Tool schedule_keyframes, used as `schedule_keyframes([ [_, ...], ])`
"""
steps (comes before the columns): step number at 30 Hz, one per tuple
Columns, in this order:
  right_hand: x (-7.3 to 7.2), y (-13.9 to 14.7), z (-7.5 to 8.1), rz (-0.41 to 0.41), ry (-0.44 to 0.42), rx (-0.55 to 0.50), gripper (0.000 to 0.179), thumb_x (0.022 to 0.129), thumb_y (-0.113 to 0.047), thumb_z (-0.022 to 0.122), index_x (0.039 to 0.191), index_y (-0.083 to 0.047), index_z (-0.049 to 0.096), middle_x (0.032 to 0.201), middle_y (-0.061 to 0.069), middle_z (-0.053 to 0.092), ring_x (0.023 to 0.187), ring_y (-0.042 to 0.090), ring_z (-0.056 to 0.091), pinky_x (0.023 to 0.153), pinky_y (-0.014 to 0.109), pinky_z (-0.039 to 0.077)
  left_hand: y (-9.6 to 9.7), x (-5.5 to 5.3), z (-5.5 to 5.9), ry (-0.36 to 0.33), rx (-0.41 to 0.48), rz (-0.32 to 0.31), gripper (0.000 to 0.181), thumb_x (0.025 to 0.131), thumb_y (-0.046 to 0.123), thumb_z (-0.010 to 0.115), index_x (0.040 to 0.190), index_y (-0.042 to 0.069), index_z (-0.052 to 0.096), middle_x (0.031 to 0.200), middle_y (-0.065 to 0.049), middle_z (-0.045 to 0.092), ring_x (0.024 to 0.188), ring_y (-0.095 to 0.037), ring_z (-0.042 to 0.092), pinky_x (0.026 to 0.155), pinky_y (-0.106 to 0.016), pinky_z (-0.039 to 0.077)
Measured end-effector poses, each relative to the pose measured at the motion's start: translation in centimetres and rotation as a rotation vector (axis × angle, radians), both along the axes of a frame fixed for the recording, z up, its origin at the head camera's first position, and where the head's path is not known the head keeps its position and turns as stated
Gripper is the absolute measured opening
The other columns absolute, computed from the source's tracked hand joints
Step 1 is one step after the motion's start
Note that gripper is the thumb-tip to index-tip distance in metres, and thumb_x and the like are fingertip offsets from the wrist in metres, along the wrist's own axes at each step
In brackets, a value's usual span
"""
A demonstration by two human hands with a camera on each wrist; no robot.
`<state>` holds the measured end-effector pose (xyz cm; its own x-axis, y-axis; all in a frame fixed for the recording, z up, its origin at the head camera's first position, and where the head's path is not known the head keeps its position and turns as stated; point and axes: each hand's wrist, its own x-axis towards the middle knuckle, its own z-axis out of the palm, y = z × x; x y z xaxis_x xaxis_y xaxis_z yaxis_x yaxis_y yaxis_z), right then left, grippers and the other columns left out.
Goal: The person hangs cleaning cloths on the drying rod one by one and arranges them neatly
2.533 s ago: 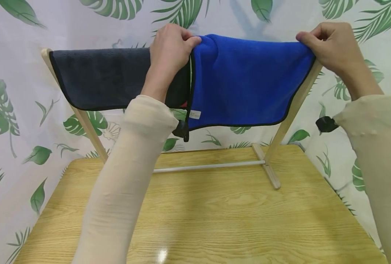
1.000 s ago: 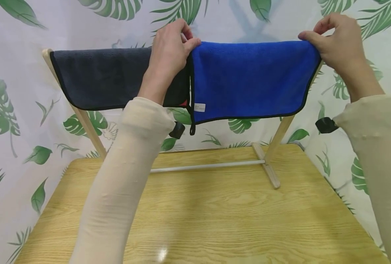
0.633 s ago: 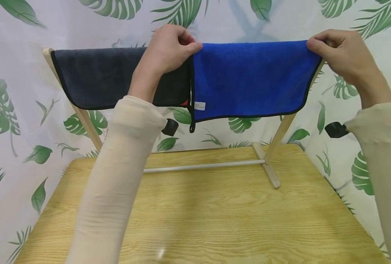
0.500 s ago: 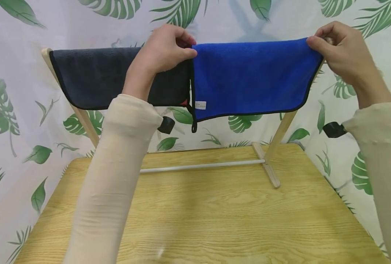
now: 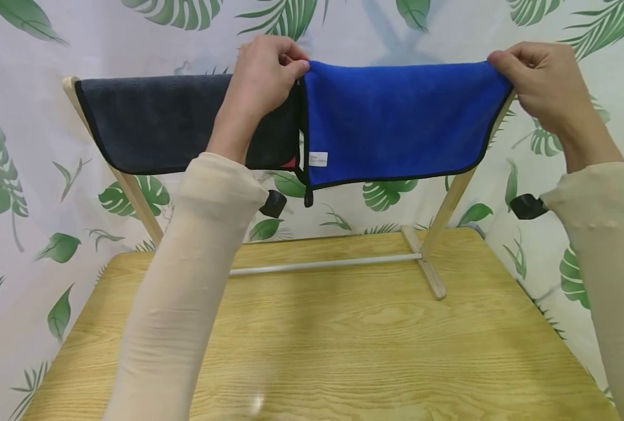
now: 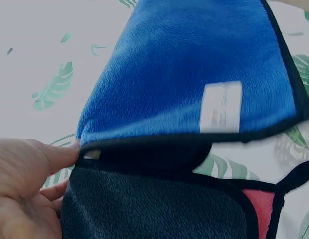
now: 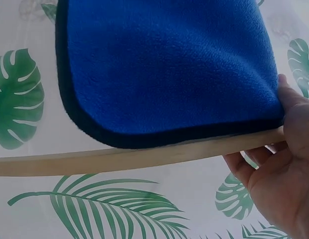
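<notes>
A blue towel point(image 5: 396, 117) with black edging and a white label hangs folded over the top of a wooden rack. My left hand point(image 5: 263, 76) pinches its upper left corner, which is lifted into a small peak. At the upper right corner my right hand point(image 5: 548, 82) pinches the cloth beside the rack's post. To the left, a dark grey towel point(image 5: 154, 123) drapes over the same rack, partly hidden behind my left hand and forearm. In the left wrist view the blue towel's label point(image 6: 221, 107) shows close to the grey towel's edge point(image 6: 144, 199).
The rack's right post point(image 5: 456, 193) rises from a wooden foot point(image 5: 424, 266). A white lower bar point(image 5: 327, 265) runs across just above the wooden table point(image 5: 343, 351). A leaf-patterned cloth point(image 5: 6, 88) covers the wall behind.
The blue towel's folds have been smoothed and its lower edge sits higher. Half a second ago my left fingers were parted at the corner; now they pinch and raise it.
</notes>
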<state>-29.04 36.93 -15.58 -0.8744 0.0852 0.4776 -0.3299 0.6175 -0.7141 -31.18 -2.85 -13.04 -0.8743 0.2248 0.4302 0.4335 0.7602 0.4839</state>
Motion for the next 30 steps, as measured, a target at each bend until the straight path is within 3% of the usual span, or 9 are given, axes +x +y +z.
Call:
schedule_keyframes([
  [4,0.0,-0.2,-0.1,0.008,0.001,0.005,0.015,0.105,-0.034,0.061,0.105,-0.024,0.073,0.089,-0.005,0.059,0.080,0.012,0.048,0.063,0.016,0.038,0.2,0.0,-0.1,-0.002,0.031,0.042,0.033,0.109,0.029,0.053,0.134,0.016,0.069,0.123,-0.002,0.067,0.105,-0.012,0.056,0.089,-0.019,0.048],
  [8,-0.1,-0.4,-0.2,-0.016,0.015,0.015,0.010,0.105,-0.034,0.061,0.108,-0.025,0.065,0.094,-0.003,0.053,0.079,0.012,0.048,0.061,0.015,0.038,0.4,0.0,-0.4,0.002,0.064,0.061,0.031,0.109,0.031,0.055,0.130,0.015,0.070,0.112,-0.002,0.064,0.098,-0.011,0.053,0.081,-0.019,0.047],
  [13,-0.1,-0.5,-0.2,-0.022,0.048,0.029,0.012,0.105,-0.034,0.062,0.101,-0.023,0.066,0.085,-0.001,0.051,0.075,0.013,0.045,0.057,0.019,0.035,-0.2,0.1,-0.4,0.011,0.005,0.011,0.036,0.110,0.035,0.051,0.122,0.012,0.074,0.092,0.000,0.056,0.086,-0.011,0.050,0.073,-0.023,0.041],
  [17,-0.1,-0.4,0.0,-0.015,0.036,0.019,0.018,0.104,-0.034,0.063,0.093,-0.021,0.069,0.079,-0.002,0.054,0.073,0.013,0.047,0.056,0.017,0.036,-0.9,0.2,-0.1,-0.020,-0.077,-0.079,0.039,0.108,0.039,0.055,0.130,0.012,0.073,0.109,-0.001,0.066,0.100,-0.013,0.056,0.086,-0.024,0.045],
  [20,-0.1,-0.4,0.3,-0.019,0.018,0.023,0.026,0.104,-0.037,0.062,0.087,-0.018,0.070,0.073,-0.003,0.053,0.070,0.013,0.047,0.053,0.017,0.036,-1.2,0.2,0.1,-0.055,-0.100,-0.098,0.041,0.106,0.038,0.059,0.137,0.013,0.068,0.131,-0.002,0.066,0.115,-0.014,0.059,0.098,-0.025,0.047],
  [23,-0.2,-0.5,0.4,-0.048,0.012,0.034,0.032,0.104,-0.041,0.061,0.084,-0.017,0.069,0.067,-0.005,0.052,0.064,0.013,0.046,0.050,0.018,0.034,-0.9,0.2,0.0,-0.052,-0.086,-0.064,0.038,0.106,0.036,0.059,0.135,0.013,0.069,0.127,-0.002,0.066,0.112,-0.014,0.058,0.096,-0.023,0.047],
  [27,-0.1,-0.8,0.5,-0.122,-0.016,0.020,0.022,0.104,-0.043,0.061,0.095,-0.023,0.060,0.083,-0.005,0.052,0.069,0.010,0.047,0.053,0.015,0.037,-0.2,0.1,-0.1,-0.037,-0.060,-0.003,0.035,0.108,0.037,0.054,0.126,0.012,0.071,0.108,-0.001,0.061,0.098,-0.013,0.053,0.082,-0.022,0.045],
  [30,0.0,-1.0,0.5,-0.163,-0.005,-0.004,0.016,0.104,-0.042,0.061,0.099,-0.028,0.054,0.098,-0.008,0.048,0.083,0.006,0.048,0.064,0.013,0.041,0.1,0.1,-0.2,-0.039,-0.056,0.034,0.036,0.109,0.038,0.050,0.124,0.012,0.070,0.098,0.000,0.055,0.092,-0.014,0.051,0.075,-0.023,0.043],
])
